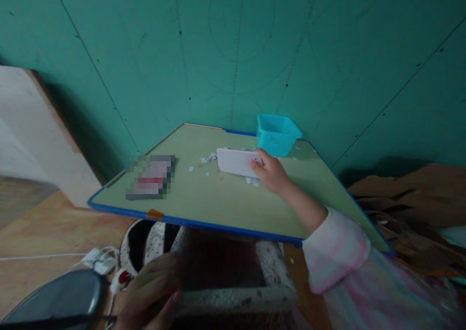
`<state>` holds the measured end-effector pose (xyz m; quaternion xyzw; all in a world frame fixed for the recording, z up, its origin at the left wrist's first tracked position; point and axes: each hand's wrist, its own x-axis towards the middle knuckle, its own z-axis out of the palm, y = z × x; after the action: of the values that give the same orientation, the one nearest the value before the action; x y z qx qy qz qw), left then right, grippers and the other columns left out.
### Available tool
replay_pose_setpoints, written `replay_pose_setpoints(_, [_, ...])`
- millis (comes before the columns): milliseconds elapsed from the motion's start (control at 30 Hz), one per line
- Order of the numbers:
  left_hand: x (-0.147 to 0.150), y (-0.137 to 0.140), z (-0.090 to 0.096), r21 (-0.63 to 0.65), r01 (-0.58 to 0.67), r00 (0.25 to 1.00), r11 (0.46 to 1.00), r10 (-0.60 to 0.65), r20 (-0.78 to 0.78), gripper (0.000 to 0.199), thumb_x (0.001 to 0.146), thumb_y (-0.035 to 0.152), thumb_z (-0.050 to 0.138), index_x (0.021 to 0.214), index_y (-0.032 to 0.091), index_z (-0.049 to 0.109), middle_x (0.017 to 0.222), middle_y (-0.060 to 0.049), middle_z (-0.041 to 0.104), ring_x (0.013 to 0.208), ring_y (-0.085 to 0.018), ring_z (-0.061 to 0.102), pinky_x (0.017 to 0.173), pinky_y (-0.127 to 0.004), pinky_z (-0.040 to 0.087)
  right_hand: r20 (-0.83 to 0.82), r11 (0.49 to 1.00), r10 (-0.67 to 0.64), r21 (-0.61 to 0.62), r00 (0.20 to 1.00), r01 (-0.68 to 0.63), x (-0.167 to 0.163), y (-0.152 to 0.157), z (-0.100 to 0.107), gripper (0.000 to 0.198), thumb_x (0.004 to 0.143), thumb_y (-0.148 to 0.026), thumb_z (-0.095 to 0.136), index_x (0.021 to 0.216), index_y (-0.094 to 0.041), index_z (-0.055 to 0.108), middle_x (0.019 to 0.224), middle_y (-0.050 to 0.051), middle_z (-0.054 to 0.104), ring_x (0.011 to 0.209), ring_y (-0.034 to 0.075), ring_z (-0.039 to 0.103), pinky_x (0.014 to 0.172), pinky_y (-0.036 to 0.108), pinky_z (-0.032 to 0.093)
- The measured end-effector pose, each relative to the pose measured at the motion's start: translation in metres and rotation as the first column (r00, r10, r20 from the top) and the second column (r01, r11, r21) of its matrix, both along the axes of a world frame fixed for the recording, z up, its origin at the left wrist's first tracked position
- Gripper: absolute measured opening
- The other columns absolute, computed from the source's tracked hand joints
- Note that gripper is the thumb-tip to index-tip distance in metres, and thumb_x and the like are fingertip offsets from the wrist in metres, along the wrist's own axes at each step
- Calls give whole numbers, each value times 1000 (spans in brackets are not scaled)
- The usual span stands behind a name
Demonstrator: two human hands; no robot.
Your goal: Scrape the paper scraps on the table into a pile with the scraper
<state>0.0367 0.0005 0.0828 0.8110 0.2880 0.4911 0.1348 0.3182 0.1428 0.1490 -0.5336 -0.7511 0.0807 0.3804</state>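
Observation:
My right hand (270,172) grips the right end of a flat white rectangular piece (235,162) with rounded corners, thumb across its face. It is held tilted just over the table among small white scraps (208,159); more scraps (252,181) show below its lower edge. Whether it touches the table I cannot tell. Low in the picture, in front of the table's near edge, is my left hand (151,291) with its fingers curled. A thin dark rod (58,321) reaches it from the left, but what the fingers hold is unclear.
The pale green table (204,204) has blue edging and stands against a green wall. A turquoise basket (277,138) sits at its back right, a pixelated flat object (151,177) at its left. Below are a speckled frame (240,298), a grey round seat-like thing (54,298) and cables.

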Motion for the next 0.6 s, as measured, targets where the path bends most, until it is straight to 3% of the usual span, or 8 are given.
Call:
replay_pose_setpoints(100, [-6,4,-4,24,37,996,999,-35,-85,16,76,9,45,72,24,51,55,1,52,71,-18,62,60,-26,51,-111,1000,10,15,994,-9,5,-2,4,21,81,-36,42,91,-19,51,77,4,60,70,18,54,61,29,40])
replay_pose_setpoints(200, [-9,6,-6,64,-14,994,998,21,-106,13,75,11,48,75,23,54,65,-1,61,75,-19,63,63,-27,52,-115,1000,9,17,993,-7,4,-3,4,22,81,-36,42,93,-19,51,81,5,61,72,19,55,64,31,41])
replay_pose_setpoints(367, [-7,5,-1,15,38,995,999,-36,-90,18,74,8,46,73,25,51,54,4,49,60,-15,58,59,-26,51,-29,998,42,-45,999,-43,-2,-3,-1,22,80,-32,43,95,-19,52,82,6,61,76,21,56,67,32,41])
replay_pose_setpoints(600, [-5,5,0,-21,64,994,998,-65,-82,16,75,8,45,72,23,50,57,3,52,60,-15,59,64,-29,52,-246,996,53,-57,968,-69,6,-2,-1,19,79,-36,47,89,-19,50,76,2,57,70,17,53,61,30,41])
